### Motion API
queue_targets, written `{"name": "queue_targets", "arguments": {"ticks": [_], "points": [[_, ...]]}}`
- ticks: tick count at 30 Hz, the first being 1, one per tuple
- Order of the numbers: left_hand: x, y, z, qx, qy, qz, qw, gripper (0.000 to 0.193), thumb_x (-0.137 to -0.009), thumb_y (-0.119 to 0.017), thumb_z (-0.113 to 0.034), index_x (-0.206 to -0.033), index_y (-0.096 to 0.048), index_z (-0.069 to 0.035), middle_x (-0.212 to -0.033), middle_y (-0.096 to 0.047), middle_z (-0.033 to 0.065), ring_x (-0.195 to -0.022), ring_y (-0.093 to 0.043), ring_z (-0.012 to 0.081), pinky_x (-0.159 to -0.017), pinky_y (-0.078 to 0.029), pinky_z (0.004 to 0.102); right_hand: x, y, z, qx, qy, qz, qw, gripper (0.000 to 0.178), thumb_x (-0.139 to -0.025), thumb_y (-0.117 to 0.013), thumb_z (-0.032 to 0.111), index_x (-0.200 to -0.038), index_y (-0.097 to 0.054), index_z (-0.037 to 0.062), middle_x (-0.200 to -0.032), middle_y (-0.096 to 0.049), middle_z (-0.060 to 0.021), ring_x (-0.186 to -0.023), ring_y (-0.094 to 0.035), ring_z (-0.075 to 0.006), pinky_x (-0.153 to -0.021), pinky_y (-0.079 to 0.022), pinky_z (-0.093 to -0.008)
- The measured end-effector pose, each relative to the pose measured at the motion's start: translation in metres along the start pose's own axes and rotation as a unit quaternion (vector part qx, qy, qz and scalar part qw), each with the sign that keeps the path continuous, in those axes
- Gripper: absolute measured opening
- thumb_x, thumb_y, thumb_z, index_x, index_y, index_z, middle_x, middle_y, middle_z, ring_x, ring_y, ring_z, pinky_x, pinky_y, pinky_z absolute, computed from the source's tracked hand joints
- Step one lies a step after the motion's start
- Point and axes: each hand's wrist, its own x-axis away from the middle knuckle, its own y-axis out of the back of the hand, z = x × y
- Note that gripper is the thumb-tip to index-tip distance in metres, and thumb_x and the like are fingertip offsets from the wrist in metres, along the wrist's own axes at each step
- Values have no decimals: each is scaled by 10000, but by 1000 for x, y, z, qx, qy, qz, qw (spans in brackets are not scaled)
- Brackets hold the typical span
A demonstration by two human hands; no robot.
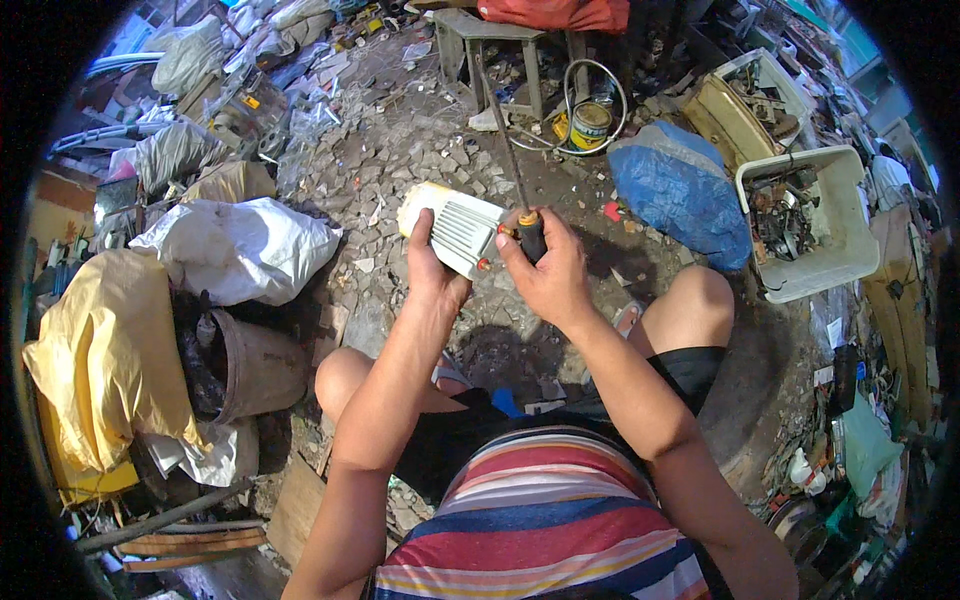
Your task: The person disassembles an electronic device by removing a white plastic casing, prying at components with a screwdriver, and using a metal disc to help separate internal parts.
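Note:
A white box-like casing [462, 228] with ribbed fins rests in my left hand [436, 262], the thumb over its near side and the fingers beneath. Its far left end is yellowed, and small reddish-orange bits show at its right corners. My right hand [556, 272] is closed around the black and yellow handle of a screwdriver [531, 238]. The long shaft points away from me, up toward the stool. The right thumb and fingertips are close beside the casing's right end; whether they touch it I cannot tell.
Broken tile pieces [375, 150] cover the ground ahead. A wooden stool [490, 30] stands beyond, near a yellow can [590, 127] and a looped hose. At right are a blue sack [672, 185] and a white bin [835, 270] of metal scrap. A bucket [262, 365] and yellow sack [105, 350] sit at left.

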Motion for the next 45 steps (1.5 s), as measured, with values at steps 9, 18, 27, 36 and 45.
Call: {"name": "queue_targets", "arguments": {"ticks": [9, 18, 27, 36, 45], "points": [[12, -8, -7, -54, -75, -13, 996, 500, -945, -427, -410, -1231, -459, -1, -1116, -601, 156, -1012, -610, 309, -884, -499, 463, -1, 5, -7, -28, 17, 23, 999, 181, -795, -679, 143, -896, -574, 37, -750, -593, -45, -683, -548, -121, -642, -461, -294], [14, -15, -6, -40, -69, -24, 997, 504, -950, -420, -408, -1246, -442, -1, -1162, -572, 173, -1071, -576, 325, -933, -464, 473, 5, -3, -13, -33, 27, -29, 999, 193, -806, -675, 143, -938, -592, 28, -784, -616, -57, -711, -569, -131, -677, -470, -296], [8, -8, 1, -44, -87, -17, 995, 522, -972, -340, -417, -1274, -432, -1, -1181, -571, 180, -1093, -570, 330, -922, -474, 469, 11, -9, -14, 26, 64, -84, 994, 198, -797, -681, 114, -963, -657, 10, -856, -642, -99, -790, -621, -211, -728, -478, -322], [4, 1, 2, -52, -95, -34, 994, 523, -970, -335, -419, -1273, -437, -6, -1178, -575, 169, -1069, -583, 322, -904, -484, 469, -1, 5, -9, 47, 90, -18, 995, 184, -729, -699, 129, -865, -632, 25, -818, -620, -135, -772, -620, -298, -698, -491, -374], [13, -6, 2, -57, -93, -51, 993, 479, -965, -373, -389, -1255, -448, -14, -1148, -585, 157, -1053, -585, 319, -901, -480, 467, -7, 12, -16, 6, 60, 60, 996, 249, -748, -673, 157, -895, -565, -12, -810, -600, -166, -765, -602, -331, -693, -471, -376]]}}
